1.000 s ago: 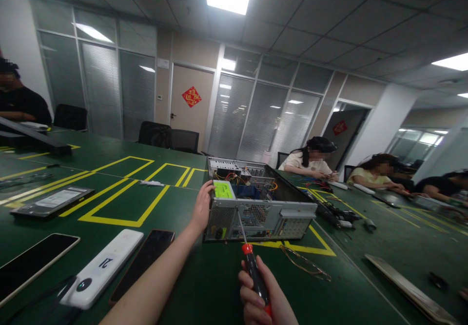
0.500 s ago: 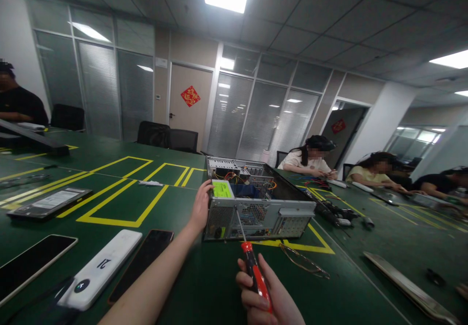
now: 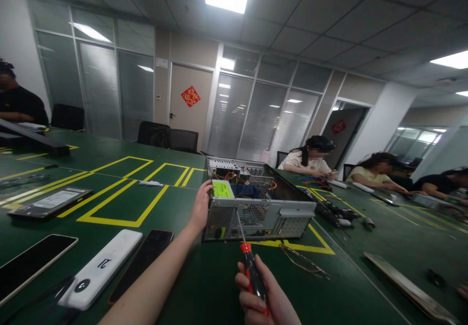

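A computer case (image 3: pixel 292 181) lies on the green table with its top open and its grey back panel facing me. At its left end sits a power supply with a bright green label (image 3: pixel 221 189). My left hand (image 3: pixel 201 205) grips the case's left side, fingertips over the upper edge beside that label. Closed around the red and black handle of a screwdriver (image 3: pixel 255 272), my right hand (image 3: pixel 261 293) holds it slanting up and away. The tip meets the back panel just right of the power supply; whether it sits in a screw is too small to tell.
Left of my forearm lie a dark phone (image 3: pixel 142 261), a white device marked 21 (image 3: pixel 102 269), another phone (image 3: pixel 34 266) and a hard drive (image 3: pixel 51 203). Eyeglasses (image 3: pixel 305 261) and black cables (image 3: pixel 338 213) are on the right. Several people sit around the table.
The screwdriver handle has turned in my right hand, its black side now facing up where a red stripe showed. My left hand and the case have stayed put.
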A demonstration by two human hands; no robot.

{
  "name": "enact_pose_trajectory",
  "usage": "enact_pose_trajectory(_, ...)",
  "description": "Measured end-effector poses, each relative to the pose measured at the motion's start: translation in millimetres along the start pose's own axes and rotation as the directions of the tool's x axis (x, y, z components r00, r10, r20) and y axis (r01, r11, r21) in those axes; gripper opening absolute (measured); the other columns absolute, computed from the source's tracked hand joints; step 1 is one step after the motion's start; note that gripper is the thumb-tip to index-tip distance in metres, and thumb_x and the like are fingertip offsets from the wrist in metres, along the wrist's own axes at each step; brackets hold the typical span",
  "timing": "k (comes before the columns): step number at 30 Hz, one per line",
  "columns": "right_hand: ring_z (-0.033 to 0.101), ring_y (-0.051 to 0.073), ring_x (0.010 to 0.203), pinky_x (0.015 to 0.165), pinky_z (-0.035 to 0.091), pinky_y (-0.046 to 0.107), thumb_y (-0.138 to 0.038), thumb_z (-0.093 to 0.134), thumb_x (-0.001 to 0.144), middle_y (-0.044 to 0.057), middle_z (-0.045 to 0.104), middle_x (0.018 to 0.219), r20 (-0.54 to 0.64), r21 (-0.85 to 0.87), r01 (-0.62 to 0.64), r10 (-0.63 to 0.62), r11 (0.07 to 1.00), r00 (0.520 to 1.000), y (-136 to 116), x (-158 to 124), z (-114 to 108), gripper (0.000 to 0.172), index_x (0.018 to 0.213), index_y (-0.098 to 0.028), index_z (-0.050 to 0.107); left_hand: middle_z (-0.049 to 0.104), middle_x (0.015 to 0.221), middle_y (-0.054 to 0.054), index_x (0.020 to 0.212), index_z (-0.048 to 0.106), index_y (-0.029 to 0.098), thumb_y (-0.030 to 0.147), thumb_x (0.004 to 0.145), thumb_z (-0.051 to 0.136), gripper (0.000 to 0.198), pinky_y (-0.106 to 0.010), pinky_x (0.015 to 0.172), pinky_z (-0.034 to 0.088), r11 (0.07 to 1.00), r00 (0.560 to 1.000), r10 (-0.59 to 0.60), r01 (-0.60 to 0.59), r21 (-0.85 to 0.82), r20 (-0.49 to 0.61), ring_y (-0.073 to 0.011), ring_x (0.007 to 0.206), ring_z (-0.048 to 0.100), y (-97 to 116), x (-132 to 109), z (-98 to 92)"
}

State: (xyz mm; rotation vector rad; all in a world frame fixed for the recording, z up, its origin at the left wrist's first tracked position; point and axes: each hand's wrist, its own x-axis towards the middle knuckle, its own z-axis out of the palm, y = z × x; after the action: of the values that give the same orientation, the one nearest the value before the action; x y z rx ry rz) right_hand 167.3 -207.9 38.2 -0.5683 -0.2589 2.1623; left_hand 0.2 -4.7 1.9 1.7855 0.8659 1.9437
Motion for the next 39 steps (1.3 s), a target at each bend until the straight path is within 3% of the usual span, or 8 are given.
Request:
enact_pose_trajectory(3, 0.042, 0.000, 0.035, 0.036, 0.033, 0.008, -0.035, 0.074, 0.080, -0.005, 0.053, 0.047, -0.140, 0.017, 0.015, -0.012, 1.000, 0.990, 5, 1, 5, 0.030, 0.070, -0.009, 0.062, 0.051, 0.139, -0.009, 0.113, 0.058, 0.023, 0.049, 0.099, 0.024, 0.045, -0.044, 0.114, 0.035, 1.000, 1.000, 0.008, -0.008, -0.002, 0.004, -0.0212, 0.132, 0.047, 0, 0, 0.0)
enact_pose_trajectory(7, 0.064, 0.013, 0.057, 0.048, 0.050, 0.021, -0.039, 0.054, 0.094, 0.005, 0.068, 0.069, -0.354, 0.008, 0.060, -0.053, 0.998, 0.934, 11, 5, 16, 0.030, 0.090, -0.012, 0.065, 0.052, 0.139, -0.009, 0.113, 0.059, 0.023, 0.049, 0.099, 0.024, 0.045, -0.044, 0.114, 0.035, 1.000, 1.000, 0.003, -0.003, 0.004, -0.008, -0.0214, 0.131, 0.048, -1, 0, 0.5)
enact_pose_trajectory(13, 0.035, 0.001, 0.035, 0.030, 0.015, 0.009, -0.036, 0.074, 0.079, -0.004, 0.057, 0.057, -0.165, 0.014, 0.054, -0.051, 0.998, 0.985, 7, 4, 8, 0.028, 0.090, -0.012, 0.065, 0.051, 0.140, -0.009, 0.114, 0.058, 0.023, 0.048, 0.099, 0.025, 0.044, -0.044, 0.114, 0.035, 1.000, 1.000, 0.006, -0.006, 0.000, -0.009, -0.0214, 0.132, 0.047, -1, 0, 1.4)
enact_pose_trajectory(16, 0.035, -0.001, 0.034, 0.033, 0.024, 0.008, -0.032, 0.076, 0.077, -0.006, 0.053, 0.051, -0.190, 0.021, 0.050, -0.045, 0.999, 0.981, 7, 4, 5, 0.026, 0.071, -0.011, 0.061, 0.051, 0.139, -0.009, 0.113, 0.058, 0.023, 0.048, 0.099, 0.024, 0.044, -0.044, 0.114, 0.036, 1.000, 1.000, 0.008, -0.008, 0.011, -0.006, -0.0214, 0.132, 0.048, 0, 0, 0.8)
enact_pose_trajectory(21, 0.064, 0.012, 0.060, 0.056, 0.052, 0.023, -0.032, 0.065, 0.087, 0.004, 0.067, 0.066, -0.340, 0.050, 0.113, -0.090, 0.992, 0.936, 12, 5, 13, 0.024, 0.077, -0.010, 0.064, 0.051, 0.139, -0.009, 0.114, 0.058, 0.024, 0.048, 0.099, 0.024, 0.044, -0.044, 0.114, 0.035, 1.000, 1.000, -0.007, 0.007, 0.007, -0.001, -0.0213, 0.132, 0.047, 1, 0, 0.0)
enact_pose_trajectory(30, 0.036, 0.000, 0.039, 0.032, 0.014, 0.008, -0.030, 0.086, 0.065, -0.006, 0.055, 0.058, -0.016, 0.058, 0.042, -0.041, 0.997, 0.999, 2, -1, 4, 0.040, 0.093, -0.010, 0.065, 0.051, 0.140, -0.008, 0.114, 0.058, 0.024, 0.048, 0.099, 0.025, 0.044, -0.045, 0.115, 0.034, 1.000, 1.000, -0.001, 0.001, -0.004, 0.002, -0.0216, 0.133, 0.046, -1, -1, 0.6)
enact_pose_trajectory(35, 0.022, -0.002, 0.034, 0.032, 0.020, 0.006, -0.036, 0.082, 0.070, -0.012, 0.037, 0.044, 0.058, -0.022, -0.001, 0.002, 1.000, 0.998, 1, -2, 1, 0.035, 0.070, -0.011, 0.058, 0.051, 0.139, -0.009, 0.114, 0.058, 0.023, 0.048, 0.099, 0.024, 0.045, -0.045, 0.114, 0.036, 1.000, 1.000, 0.013, -0.013, 0.012, 0.000, -0.0214, 0.132, 0.047, -2, 0, -0.1)
enact_pose_trajectory(39, 0.042, -0.001, 0.044, 0.041, 0.034, 0.005, -0.034, 0.083, 0.070, -0.007, 0.052, 0.055, -0.021, 0.005, 0.001, -0.001, 1.000, 1.000, 0, -2, 4, 0.034, 0.076, -0.010, 0.059, 0.051, 0.140, -0.009, 0.115, 0.058, 0.023, 0.048, 0.099, 0.024, 0.045, -0.045, 0.114, 0.036, 1.000, 1.000, 0.012, -0.012, 0.017, 0.001, -0.0216, 0.132, 0.047, -2, 0, -0.9)
